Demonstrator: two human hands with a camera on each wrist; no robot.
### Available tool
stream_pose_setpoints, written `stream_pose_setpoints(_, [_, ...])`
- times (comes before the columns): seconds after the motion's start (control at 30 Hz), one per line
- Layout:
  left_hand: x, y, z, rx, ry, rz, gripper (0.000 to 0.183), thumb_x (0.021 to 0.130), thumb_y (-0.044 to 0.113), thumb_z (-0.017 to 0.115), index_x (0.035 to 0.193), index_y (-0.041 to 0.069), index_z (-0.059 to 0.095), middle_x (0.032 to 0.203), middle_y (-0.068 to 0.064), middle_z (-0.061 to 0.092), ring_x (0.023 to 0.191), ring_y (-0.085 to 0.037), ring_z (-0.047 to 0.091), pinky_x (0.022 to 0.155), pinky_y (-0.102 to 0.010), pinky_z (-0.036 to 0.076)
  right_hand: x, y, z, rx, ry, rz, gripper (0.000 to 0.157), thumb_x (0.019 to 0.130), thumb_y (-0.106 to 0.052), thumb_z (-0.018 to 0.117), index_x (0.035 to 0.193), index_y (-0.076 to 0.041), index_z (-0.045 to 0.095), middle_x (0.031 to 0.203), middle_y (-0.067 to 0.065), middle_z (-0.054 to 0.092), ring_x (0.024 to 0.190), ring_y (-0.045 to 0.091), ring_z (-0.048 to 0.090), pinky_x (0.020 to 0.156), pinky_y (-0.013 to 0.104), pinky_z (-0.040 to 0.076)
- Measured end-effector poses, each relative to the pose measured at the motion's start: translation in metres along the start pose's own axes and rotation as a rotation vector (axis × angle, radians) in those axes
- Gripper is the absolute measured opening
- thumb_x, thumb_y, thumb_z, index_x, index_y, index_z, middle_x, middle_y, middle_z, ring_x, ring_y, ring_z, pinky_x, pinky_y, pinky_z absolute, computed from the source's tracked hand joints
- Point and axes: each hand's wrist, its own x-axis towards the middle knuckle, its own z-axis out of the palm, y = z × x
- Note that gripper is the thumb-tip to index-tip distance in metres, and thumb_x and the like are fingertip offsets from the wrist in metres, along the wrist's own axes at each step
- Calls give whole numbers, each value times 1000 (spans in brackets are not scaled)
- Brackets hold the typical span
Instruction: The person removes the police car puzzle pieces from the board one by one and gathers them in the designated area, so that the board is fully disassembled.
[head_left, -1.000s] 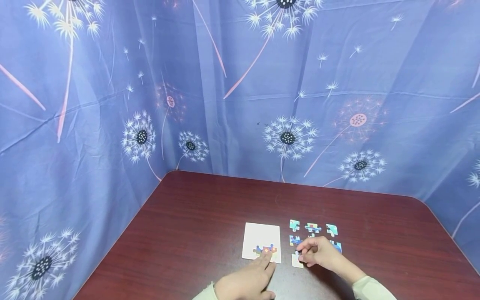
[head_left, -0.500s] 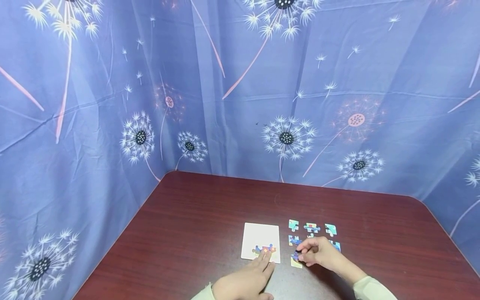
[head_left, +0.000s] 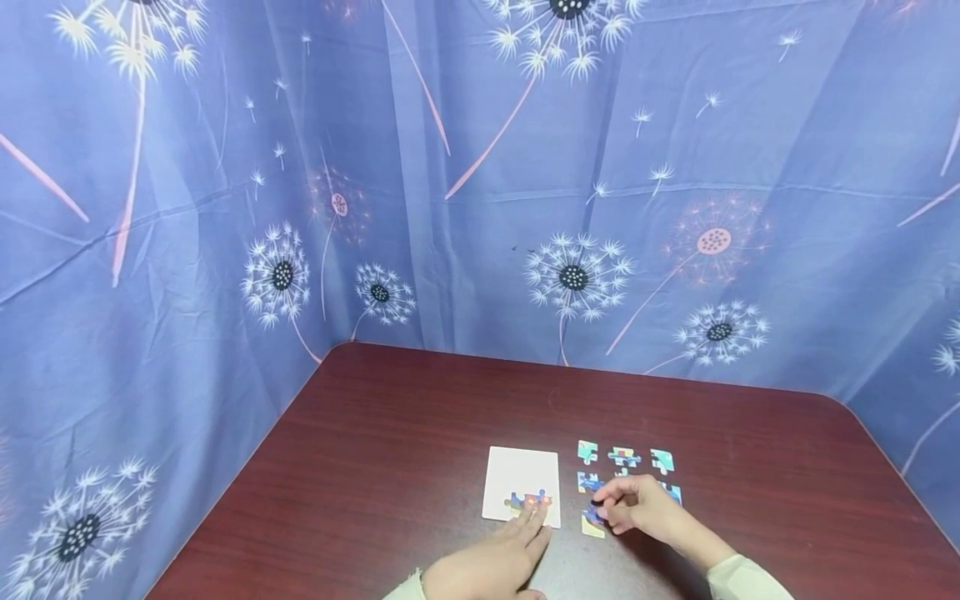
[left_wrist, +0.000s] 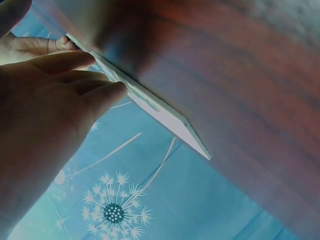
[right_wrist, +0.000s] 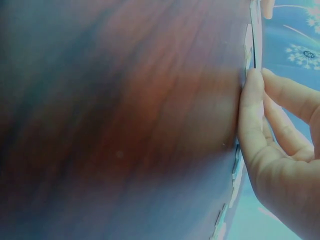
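In the head view my left hand [head_left: 498, 557] rests its outstretched fingertips on joined jigsaw pieces [head_left: 516, 502] at the near edge of a white square board [head_left: 522, 468]. The fingers partly cover these pieces. To the right, my right hand [head_left: 637, 505] pinches a yellow and blue jigsaw piece [head_left: 592, 526] between thumb and fingers, just right of the board. In the left wrist view the board [left_wrist: 172, 121] appears nearly edge-on under the left fingertips. The right wrist view shows the thumb and fingers of the right hand [right_wrist: 280, 147] brought together at table level.
Several loose jigsaw pieces lie in rows right of the board, among them a teal one [head_left: 662, 459] and a red, yellow and blue one [head_left: 624, 456]; the right hand hides some. The dark red wooden table [head_left: 405, 417] meets a blue dandelion curtain [head_left: 465, 275] behind.
The piece in my right hand looked pale a second ago and now shows its yellow and blue face. Both hands have stayed almost in place.
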Motion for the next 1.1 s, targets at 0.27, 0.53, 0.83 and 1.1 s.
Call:
stream_pose_setpoints(0.27, [0,-12,-3,-57,56,28,71,96,41,55,148,-2,31,156,-18,24,143,-29,23,114,-36,28,1,-5,0,-21,18,2,24,89,-1,63,106,16,61,84,10,62,72,13,64,64,32,58])
stream_pose_setpoints(0.53, [-3,-36,-6,-114,162,-48,66,97,37,55,146,-2,34,152,-20,31,141,-34,29,111,-43,31,4,-10,0,-59,42,-9,28,88,-3,65,111,13,61,85,11,62,66,13,58,54,30,54])
stream_pose_setpoints(0.83, [-7,-64,-4,-232,204,-147,67,97,33,55,144,-9,33,152,-26,27,141,-39,25,112,-48,27,15,-18,8,-129,87,-97,30,90,-9,67,112,10,62,88,11,64,75,8,61,63,26,54])
stream_pose_setpoints(1.1, [-8,-86,-2,-320,146,-199,70,97,33,56,146,-8,29,155,-24,20,143,-38,19,114,-48,23,29,-28,21,-163,93,-99,33,89,-12,69,115,7,62,91,8,63,80,12,60,68,24,51])
